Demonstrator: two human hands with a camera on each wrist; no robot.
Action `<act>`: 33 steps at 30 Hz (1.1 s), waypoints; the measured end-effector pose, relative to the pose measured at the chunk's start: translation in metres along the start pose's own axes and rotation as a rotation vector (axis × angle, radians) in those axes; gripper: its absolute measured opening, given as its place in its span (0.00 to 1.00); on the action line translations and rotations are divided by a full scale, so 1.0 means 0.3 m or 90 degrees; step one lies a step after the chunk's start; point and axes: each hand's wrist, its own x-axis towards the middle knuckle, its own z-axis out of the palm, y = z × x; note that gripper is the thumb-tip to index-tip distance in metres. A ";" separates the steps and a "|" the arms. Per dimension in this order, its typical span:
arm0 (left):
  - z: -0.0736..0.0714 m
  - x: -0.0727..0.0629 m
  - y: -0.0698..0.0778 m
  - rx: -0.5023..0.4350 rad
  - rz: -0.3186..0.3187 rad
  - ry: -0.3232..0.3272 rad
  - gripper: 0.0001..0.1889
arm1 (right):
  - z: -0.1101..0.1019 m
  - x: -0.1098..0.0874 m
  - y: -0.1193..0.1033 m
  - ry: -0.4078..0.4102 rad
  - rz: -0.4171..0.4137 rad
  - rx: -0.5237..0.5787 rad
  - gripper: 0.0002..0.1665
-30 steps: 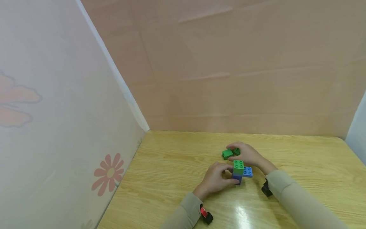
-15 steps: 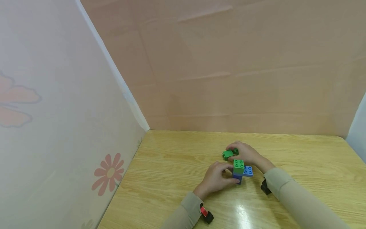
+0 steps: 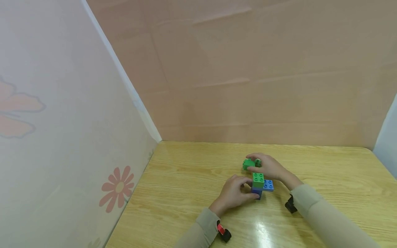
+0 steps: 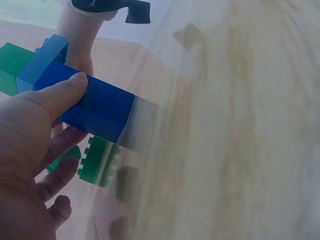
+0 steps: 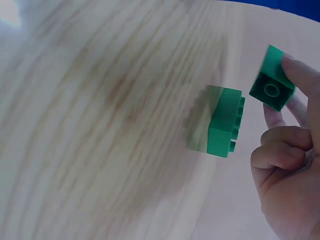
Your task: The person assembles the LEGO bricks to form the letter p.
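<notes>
My left hand (image 3: 234, 194) grips the dark blue lower part (image 4: 102, 102) of a stack of toy building bricks between thumb and fingers. The stack stands on the table; a lighter blue brick (image 3: 268, 185) juts out to the right, and a bright green brick (image 3: 258, 180) with studs up tops it. Just behind, my right hand (image 3: 268, 166) pinches a small green brick (image 5: 272, 77) by its sides. This brick is tipped, its hollow underside facing the right wrist camera. Beside it, a second green brick (image 5: 225, 121) sits on the table, studs up, partly covered by my right hand in the head view.
The light wood table (image 3: 180, 179) meets a brown papered wall (image 3: 266, 69) at the back. At the left stands a pale panel (image 3: 68, 103) with flower prints. Dark wrist devices (image 3: 224, 235) are strapped below both sleeves.
The right hand has shifted the pinched green brick slightly up and to the right, showing more of the other green brick's studs. The left hand and the stack stay in place.
</notes>
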 end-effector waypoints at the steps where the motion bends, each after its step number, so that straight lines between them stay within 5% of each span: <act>1: 0.001 -0.001 0.000 0.000 -0.002 0.001 0.20 | -0.002 -0.006 -0.001 0.006 -0.004 -0.002 0.34; 33: -0.002 -0.010 0.016 -0.017 -0.018 -0.006 0.20 | -0.111 -0.253 -0.082 0.132 0.058 0.120 0.26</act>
